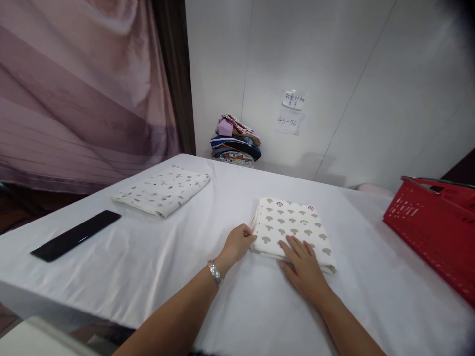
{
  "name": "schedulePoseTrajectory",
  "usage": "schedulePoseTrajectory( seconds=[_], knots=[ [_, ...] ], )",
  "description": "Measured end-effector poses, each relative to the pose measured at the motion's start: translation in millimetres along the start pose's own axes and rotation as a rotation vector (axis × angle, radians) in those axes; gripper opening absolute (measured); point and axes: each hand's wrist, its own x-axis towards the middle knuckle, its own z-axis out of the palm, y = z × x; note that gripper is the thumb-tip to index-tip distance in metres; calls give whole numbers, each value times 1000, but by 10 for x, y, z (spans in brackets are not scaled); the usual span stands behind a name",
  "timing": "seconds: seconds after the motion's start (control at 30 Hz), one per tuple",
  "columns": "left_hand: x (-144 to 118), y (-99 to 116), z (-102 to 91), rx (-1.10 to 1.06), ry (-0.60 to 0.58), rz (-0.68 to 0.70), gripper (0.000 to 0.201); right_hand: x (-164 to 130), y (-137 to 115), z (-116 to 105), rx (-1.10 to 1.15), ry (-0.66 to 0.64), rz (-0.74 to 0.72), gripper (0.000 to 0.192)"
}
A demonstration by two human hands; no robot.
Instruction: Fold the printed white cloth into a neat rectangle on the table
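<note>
A folded white cloth with a mushroom print lies flat on the white-covered table in front of me. My left hand, a silver bracelet at its wrist, pinches the cloth's near left corner between thumb and fingers. On the cloth's near edge rests my right hand, fingers spread over the top layer and the thumb beside the edge. Farther left on the table is a second folded white cloth with small grey marks, apart from both hands.
A long black flat object lies at the table's left. At the right stands a red plastic basket with a metal handle. A stack of folded fabrics is behind the table's far edge, by a wall with paper notes.
</note>
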Motion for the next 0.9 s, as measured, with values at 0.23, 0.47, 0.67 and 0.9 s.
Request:
schedulePoseTrajectory(
  seconds=[0.23,0.47,0.67,0.9],
  knots=[
    [183,64,4,57,-23,-32,17,17,-12,9,-14,-19,4,49],
    [559,296,107,99,1,-62,28,16,-32,13,-13,14,12,48],
    [784,348,247,106,73,-46,31,6,-33,9,-4,17,5,48],
    [802,215,282,118,151,-26,27,13,-18,22,12,5,3,51]
  ],
)
